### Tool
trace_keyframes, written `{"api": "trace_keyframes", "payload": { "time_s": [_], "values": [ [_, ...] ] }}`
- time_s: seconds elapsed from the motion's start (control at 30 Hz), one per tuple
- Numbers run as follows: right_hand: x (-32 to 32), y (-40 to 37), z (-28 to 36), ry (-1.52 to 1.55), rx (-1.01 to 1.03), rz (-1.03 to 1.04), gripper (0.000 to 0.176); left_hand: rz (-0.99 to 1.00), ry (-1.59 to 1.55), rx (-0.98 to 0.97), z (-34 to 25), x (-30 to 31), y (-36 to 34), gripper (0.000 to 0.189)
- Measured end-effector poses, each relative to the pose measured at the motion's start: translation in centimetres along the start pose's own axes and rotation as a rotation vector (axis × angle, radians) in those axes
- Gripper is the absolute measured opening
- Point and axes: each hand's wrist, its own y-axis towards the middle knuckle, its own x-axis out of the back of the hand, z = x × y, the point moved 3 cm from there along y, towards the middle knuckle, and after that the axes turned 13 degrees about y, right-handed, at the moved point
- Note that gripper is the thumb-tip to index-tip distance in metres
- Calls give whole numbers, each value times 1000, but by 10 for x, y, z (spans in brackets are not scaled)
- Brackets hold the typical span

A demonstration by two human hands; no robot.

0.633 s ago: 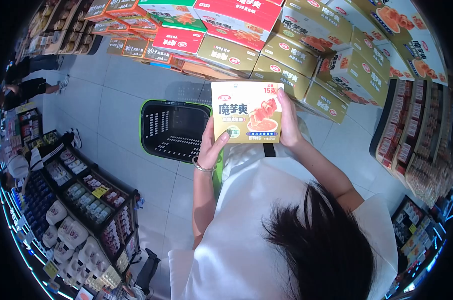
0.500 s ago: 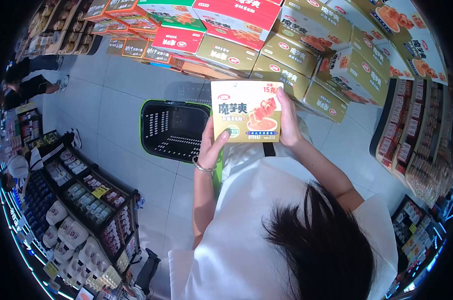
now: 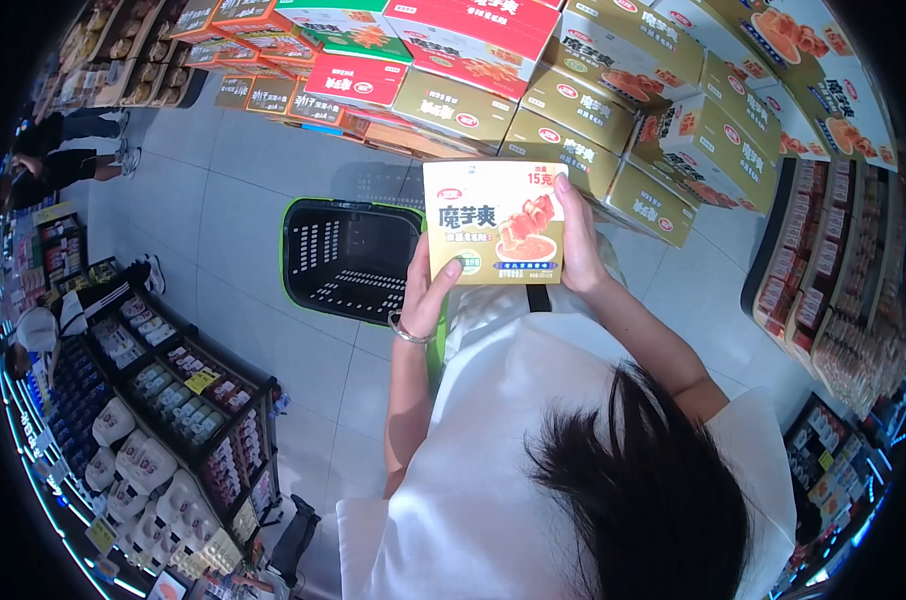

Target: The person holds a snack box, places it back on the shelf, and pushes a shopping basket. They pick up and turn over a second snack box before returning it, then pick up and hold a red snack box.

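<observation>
A snack box (image 3: pixel 495 222), white above and gold below with Chinese lettering and a picture of food over a bowl, is held up in front of my waist. My left hand (image 3: pixel 429 284), with a silver bangle at the wrist, grips its left edge, thumb on the front face. On the opposite edge, my right hand (image 3: pixel 581 236) is closed around the side with the thumb at the upper corner. The fingers behind the box are hidden. A black shopping basket (image 3: pixel 311 250) with a bright green rim stands beside my left hand.
Stacked gold boxes (image 3: pixel 578 110) and red boxes (image 3: pixel 473 40) rise ahead, near the held box. A shelf unit (image 3: pixel 188 390) lies to the left, and a curved rack (image 3: pixel 808 260) to the right. Another person's legs (image 3: pixel 98 160) show at far left on the tiled floor (image 3: pixel 243 220).
The box and both hands have shifted very slightly to the right. My grip looks the same. At far left, the other person's legs have moved a little.
</observation>
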Motion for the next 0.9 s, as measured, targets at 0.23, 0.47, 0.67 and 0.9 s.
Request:
{"api": "trace_keyframes", "payload": {
  "time_s": [0.23, 0.47, 0.67, 0.9],
  "values": [
    [-1, -2, 1, -13, 3, -4, 48, -1, 40, -22, 3, -2, -2, 60],
    [3, -2, -1, -10, 9, -7, 47, -11, 57, -28, 2, -3, -3, 60],
    [4, -3, -2, 32, -13, -34, 46, -5, 58, -20, 3, -3, -3, 60],
    [7, -2, -2, -12, -22, -11, 51, 3, 57, -7, 5, -3, -3, 60]
  ]
}}
